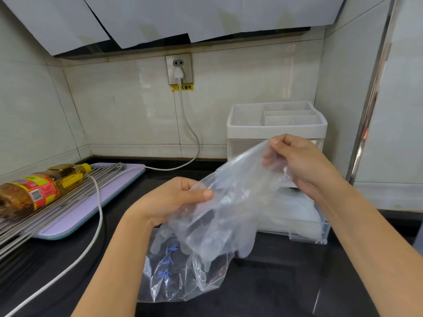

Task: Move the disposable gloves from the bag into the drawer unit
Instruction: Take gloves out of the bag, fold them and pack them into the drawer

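Nearest, one clear printed bag (169, 277) lies crumpled on the black counter (286, 282), below the left wrist. Above it, the left hand (174, 200) and right hand (295, 161) each pinch the cuff edge of the disposable gloves (229, 216), fingers curled into the film. The cuff runs lower-left to upper-right, finger ends hanging down. How many gloves are layered there I cannot tell. The one pulled-out drawer (304, 234) of the single drawer unit (274, 131) lies just right of the gloves, beneath the right hand, the nearer one.

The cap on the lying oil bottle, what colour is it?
Yellow. The small plastic cap shows best in the head view, at the left.
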